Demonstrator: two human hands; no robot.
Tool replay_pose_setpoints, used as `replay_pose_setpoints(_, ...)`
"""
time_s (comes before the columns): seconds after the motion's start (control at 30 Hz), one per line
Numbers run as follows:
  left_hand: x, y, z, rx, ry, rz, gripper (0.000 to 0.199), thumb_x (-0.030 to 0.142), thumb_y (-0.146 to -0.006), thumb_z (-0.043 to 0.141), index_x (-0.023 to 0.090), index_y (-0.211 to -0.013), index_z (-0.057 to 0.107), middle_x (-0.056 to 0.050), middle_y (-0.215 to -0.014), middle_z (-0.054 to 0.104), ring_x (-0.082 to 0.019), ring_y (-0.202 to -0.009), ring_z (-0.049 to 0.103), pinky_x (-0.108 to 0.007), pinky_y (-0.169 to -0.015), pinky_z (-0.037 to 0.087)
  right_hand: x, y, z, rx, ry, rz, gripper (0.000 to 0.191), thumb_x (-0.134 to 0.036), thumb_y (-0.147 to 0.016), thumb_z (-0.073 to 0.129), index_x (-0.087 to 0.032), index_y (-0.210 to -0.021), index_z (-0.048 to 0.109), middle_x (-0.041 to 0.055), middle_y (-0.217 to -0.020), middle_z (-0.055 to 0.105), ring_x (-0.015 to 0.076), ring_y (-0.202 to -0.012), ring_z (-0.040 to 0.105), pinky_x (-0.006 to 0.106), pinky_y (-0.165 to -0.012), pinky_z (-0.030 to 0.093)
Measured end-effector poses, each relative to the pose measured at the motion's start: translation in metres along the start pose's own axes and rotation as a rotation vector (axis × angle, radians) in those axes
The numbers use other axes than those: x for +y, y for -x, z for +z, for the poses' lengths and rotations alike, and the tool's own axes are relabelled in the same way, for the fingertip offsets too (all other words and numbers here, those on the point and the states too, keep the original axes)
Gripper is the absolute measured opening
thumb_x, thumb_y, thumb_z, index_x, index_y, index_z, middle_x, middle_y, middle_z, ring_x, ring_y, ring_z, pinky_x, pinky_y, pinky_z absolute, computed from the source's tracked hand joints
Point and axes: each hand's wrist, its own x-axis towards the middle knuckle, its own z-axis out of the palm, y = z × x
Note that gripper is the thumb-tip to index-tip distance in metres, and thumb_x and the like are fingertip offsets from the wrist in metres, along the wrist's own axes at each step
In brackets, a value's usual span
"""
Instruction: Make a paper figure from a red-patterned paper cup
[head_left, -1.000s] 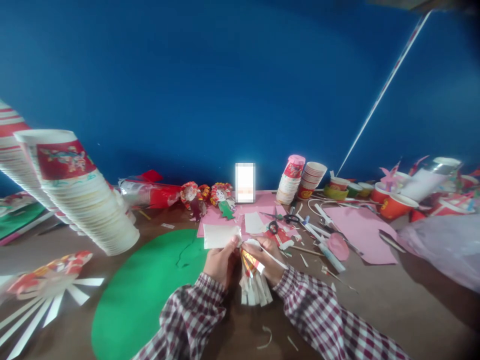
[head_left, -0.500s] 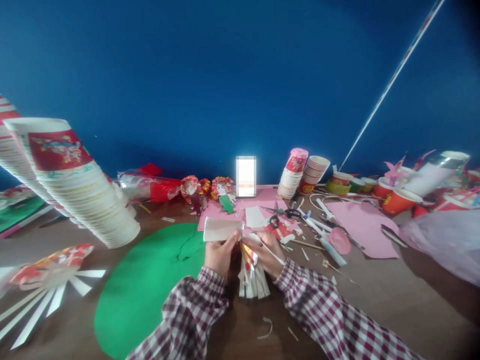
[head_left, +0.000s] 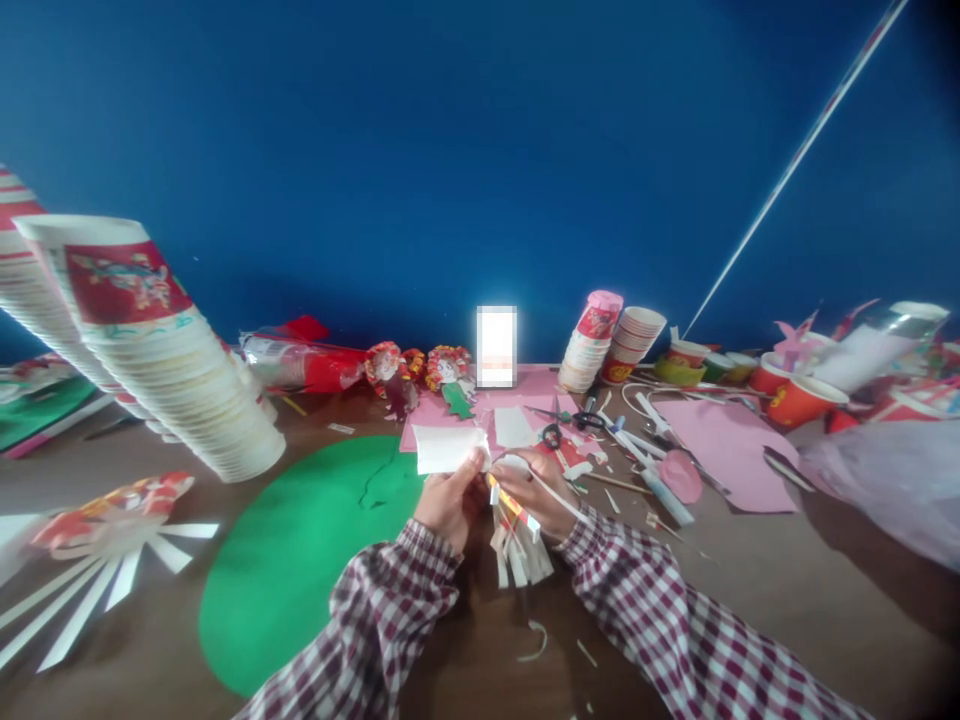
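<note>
My left hand [head_left: 451, 497] is closed, its thumb pressed on a white paper piece [head_left: 450, 449] that juts out to the left. That piece seems to belong to a paper cup cut into strips [head_left: 523, 552], whose pale fringe hangs down between my hands. A red and yellow printed band shows near the top of the fringe. My right hand [head_left: 541, 494] pinches the cup from the other side, close against the left fingertips. A thin white strip [head_left: 562, 502] runs from its fingers over the back of the hand. The fingertips are partly hidden.
A green paper circle [head_left: 300, 560] lies left of my hands. Tall stacked paper cups [head_left: 191, 370] lean at the left above another cut cup [head_left: 124, 520]. Scissors [head_left: 589, 420], pink paper [head_left: 731, 450] and an orange cup [head_left: 806, 400] are to the right. Scraps litter the table.
The view has shifted slightly, so everything sits a little differently in the picture. The hanging fringe has swung and turned a little to the right; both hands keep their hold.
</note>
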Motion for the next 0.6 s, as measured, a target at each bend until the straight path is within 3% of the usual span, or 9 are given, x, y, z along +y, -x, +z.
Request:
replay_pose_setpoints(0.17, -0.004, -0.002, -0.005, -0.052, 0.065, -0.034, 0.028, 0.03, -0.055, 0.076, 0.01, -0.058, 0.058, 0.001, -0.05, 0.053, -0.008, -0.048, 0.052, -0.019, -0.046, 0.043, -0.011, 0.001, 0.0, -0.001, 0.028, -0.043, 0.026, -0.038, -0.071, 0.063, -0.015, -0.067, 0.053, -0.0018, -0.059, 0.042, 0.0084, -0.054, 0.038, 0.022, -0.05, 0.032)
replay_pose_setpoints(0.3, -0.005, 0.0, -0.004, -0.135, 0.048, -0.005, 0.026, 0.033, -0.059, 0.073, 0.011, -0.065, 0.06, 0.001, -0.056, 0.057, -0.007, -0.047, 0.051, -0.019, -0.048, 0.042, -0.017, 0.003, -0.003, -0.064, -0.078, 0.014, 0.034, -0.047, -0.063, 0.066, -0.015, -0.067, 0.054, -0.0022, -0.058, 0.043, 0.009, -0.052, 0.039, 0.022, -0.048, 0.033)
replay_pose_setpoints(0.5, -0.003, -0.005, -0.008, -0.156, -0.157, 0.284, 0.027, 0.028, -0.057, 0.074, 0.012, -0.077, 0.064, -0.004, -0.075, 0.066, -0.014, -0.067, 0.059, -0.024, -0.062, 0.046, -0.009, 0.004, -0.009, -0.137, -0.271, 0.122, 0.027, -0.041, -0.067, 0.065, -0.017, -0.064, 0.054, -0.0024, -0.056, 0.048, 0.0087, -0.049, 0.043, 0.023, -0.05, 0.04)
replay_pose_setpoints(0.6, 0.001, -0.008, -0.009, -0.165, -0.278, 0.397, 0.021, 0.028, -0.06, 0.072, 0.011, -0.069, 0.065, -0.004, -0.07, 0.066, -0.014, -0.063, 0.058, -0.025, -0.061, 0.045, -0.006, 0.004, -0.01, -0.138, -0.297, 0.113, 0.023, -0.038, -0.065, 0.067, -0.017, -0.07, 0.057, -0.0012, -0.06, 0.052, 0.0098, -0.052, 0.047, 0.024, -0.054, 0.042)
